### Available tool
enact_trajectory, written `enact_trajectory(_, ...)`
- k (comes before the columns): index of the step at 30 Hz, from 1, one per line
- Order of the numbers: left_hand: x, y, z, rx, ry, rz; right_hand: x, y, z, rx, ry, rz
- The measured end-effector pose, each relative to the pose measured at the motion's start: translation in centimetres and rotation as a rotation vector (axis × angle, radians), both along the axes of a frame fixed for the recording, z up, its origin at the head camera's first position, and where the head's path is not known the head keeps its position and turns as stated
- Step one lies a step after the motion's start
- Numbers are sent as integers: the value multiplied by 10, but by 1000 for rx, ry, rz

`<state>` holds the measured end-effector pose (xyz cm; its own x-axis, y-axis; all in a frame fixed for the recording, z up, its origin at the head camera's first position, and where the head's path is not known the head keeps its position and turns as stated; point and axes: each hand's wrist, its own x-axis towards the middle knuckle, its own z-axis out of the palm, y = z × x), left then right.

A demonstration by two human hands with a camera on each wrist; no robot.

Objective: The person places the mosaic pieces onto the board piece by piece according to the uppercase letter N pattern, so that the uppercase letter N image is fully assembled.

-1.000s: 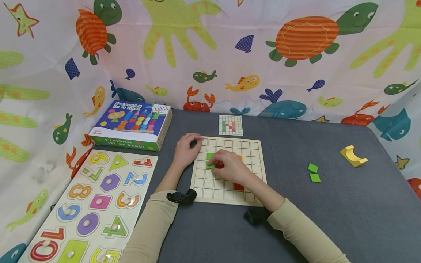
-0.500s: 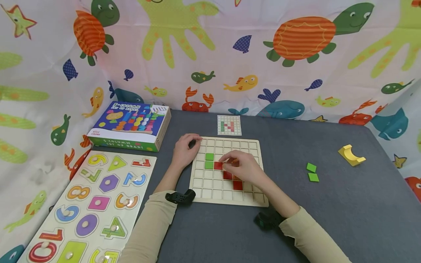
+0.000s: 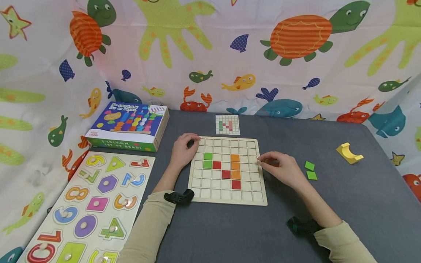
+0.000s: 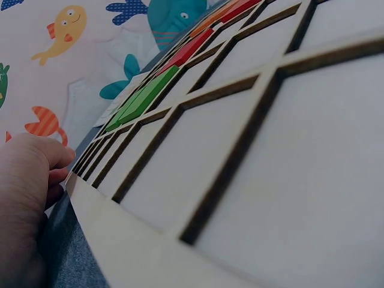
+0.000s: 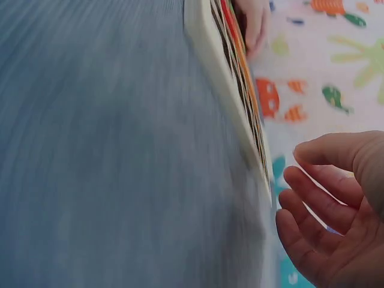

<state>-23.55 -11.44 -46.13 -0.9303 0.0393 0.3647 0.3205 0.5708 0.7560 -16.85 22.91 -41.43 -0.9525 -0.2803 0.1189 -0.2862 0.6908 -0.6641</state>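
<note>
A wooden grid board (image 3: 200, 191) lies on the table, also seen close up in the left wrist view. Two green tiles (image 3: 208, 160), three red tiles (image 3: 226, 174) and three orange tiles (image 3: 235, 166) sit in its squares. At the upper left corner my left hand (image 3: 183, 150) holds the board's edge with bent fingers and thumb. My right hand (image 3: 281, 167) hovers by the right edge; its thumb and fingers are apart in the right wrist view, and nothing shows between them. Farther right lie two loose green tiles (image 3: 311, 175).
Behind the board lies a small pattern card (image 3: 227, 125). A yellow arch block (image 3: 349, 153) is at the far right of the grey table (image 3: 236, 237). On the left are a bead-set box (image 3: 128, 126) and a number-and-shape puzzle board (image 3: 82, 215).
My right hand has left the green tile on the board and moved right, past the board's edge. Both green tiles and the orange column are now uncovered. The left hand stays at the corner.
</note>
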Motion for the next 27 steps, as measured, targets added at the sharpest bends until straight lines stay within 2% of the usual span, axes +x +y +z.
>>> enact_trajectory(8, 0, 0, 0, 1, 11, -6, 12, 65, 8, 184, 80, -138)
enact_trajectory(14, 0, -1, -1, 5, 12, -7, 14, 100, 6, 238, 65, -176)
enact_trajectory(19, 0, 0, 0, 6, 6, -14, 10, 106, 5, 248, 29, -174)
enact_trajectory(24, -1, 0, -1, 12, 5, -13, 6, 93, 5, 204, -19, -134)
enact_trajectory(27, -1, -1, -1, 15, 9, -14, 5, 86, 5, 181, -17, -115)
